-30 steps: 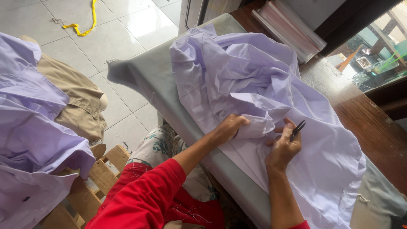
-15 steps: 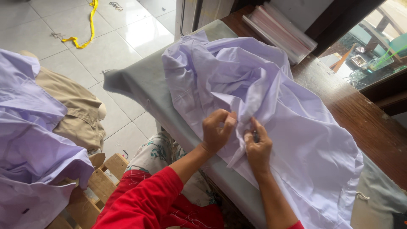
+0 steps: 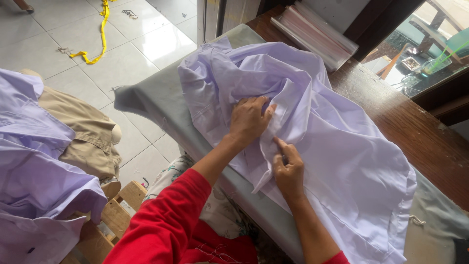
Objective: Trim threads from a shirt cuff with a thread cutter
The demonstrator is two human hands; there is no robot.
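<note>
We find the lilac shirt spread in loose folds over the grey padded board, its lower hem trailing past the board's near edge. The left hand lies flat on a bunched fold, fingers spread and pressing down, holding nothing. The right hand is nearly closed, fingers curled and pinching a narrow edge of the cloth just below the left; we cannot tell whether a small tool sits inside that grip.

In our judgement, the main risk is slippage: the fabric looks thin and slick, and much of it hangs unsupported, so its own weight may drag the pinched edge out of line. Pressing on a heaped fold may also set a crease into the layers beneath. The stack of clear sleeves lies well apart and poses no concern.
</note>
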